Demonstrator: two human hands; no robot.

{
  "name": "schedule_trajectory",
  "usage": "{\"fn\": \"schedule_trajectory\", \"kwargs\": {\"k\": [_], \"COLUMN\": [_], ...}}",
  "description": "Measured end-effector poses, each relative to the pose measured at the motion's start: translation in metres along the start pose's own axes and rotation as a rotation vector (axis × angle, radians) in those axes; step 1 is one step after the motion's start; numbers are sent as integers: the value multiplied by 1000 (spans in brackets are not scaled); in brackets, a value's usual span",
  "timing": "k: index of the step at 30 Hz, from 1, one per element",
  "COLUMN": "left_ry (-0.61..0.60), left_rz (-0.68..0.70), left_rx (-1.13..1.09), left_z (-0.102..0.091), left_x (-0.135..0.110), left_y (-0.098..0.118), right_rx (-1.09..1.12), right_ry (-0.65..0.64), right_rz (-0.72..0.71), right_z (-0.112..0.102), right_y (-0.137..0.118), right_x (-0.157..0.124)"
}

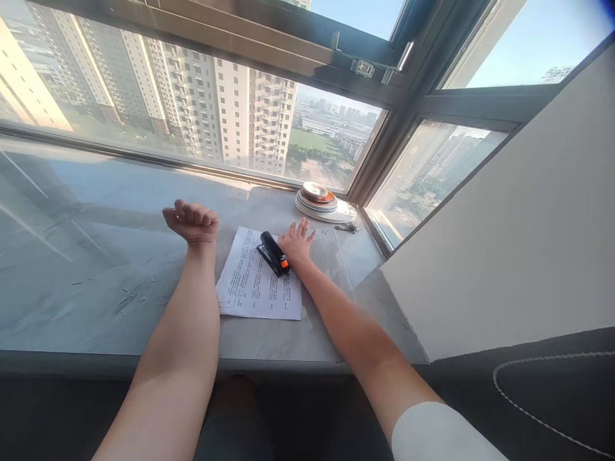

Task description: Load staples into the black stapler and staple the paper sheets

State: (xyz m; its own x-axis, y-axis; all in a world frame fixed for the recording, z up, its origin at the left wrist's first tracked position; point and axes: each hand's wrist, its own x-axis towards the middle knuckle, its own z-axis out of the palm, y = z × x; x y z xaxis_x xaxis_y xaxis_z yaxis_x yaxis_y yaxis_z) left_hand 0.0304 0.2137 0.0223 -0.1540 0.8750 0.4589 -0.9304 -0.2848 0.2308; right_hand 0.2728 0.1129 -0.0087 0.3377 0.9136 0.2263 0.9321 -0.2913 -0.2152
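Note:
My left hand (193, 221) is closed in a fist above the sill, left of the papers, with the thumb pointing left. Nothing sticks out of its curled fingers. Fingers apart, my right hand (296, 242) rests at the right edge of the printed sheets (245, 291) and holds nothing. Right beside it, a black stapler (271, 251) with an orange end lies slantwise on the paper. Whether the hand touches the stapler is hard to make out.
A grey marble-look window sill (96, 256) bears scattered staples (127, 299) at left. In the window corner is a stack of round lids or dishes (317, 200), with a small keyring (347, 228) in front. A white wall (504, 224) bounds the right side.

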Motion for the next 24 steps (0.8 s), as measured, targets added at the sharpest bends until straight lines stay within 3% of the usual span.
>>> {"fn": "schedule_trajectory", "kwargs": {"k": [7, 10, 13, 20, 24], "left_ry": [-2, 5, 5, 61, 47], "left_rz": [-68, -69, -21, 61, 92], "left_rx": [35, 54, 49, 71, 98], "left_z": [-1, 0, -1, 0, 4], "left_x": [-2, -2, 0, -1, -3], "left_y": [-8, -7, -2, 8, 8], "right_rx": [-185, -221, -203, 52, 137], "right_ry": [-173, -270, -266, -238, -216], "right_rz": [164, 56, -56, -265, -362], "right_z": [-28, -33, -26, 10, 24], "right_y": [100, 112, 85, -30, -73], "right_x": [-2, 9, 17, 32, 35]}}
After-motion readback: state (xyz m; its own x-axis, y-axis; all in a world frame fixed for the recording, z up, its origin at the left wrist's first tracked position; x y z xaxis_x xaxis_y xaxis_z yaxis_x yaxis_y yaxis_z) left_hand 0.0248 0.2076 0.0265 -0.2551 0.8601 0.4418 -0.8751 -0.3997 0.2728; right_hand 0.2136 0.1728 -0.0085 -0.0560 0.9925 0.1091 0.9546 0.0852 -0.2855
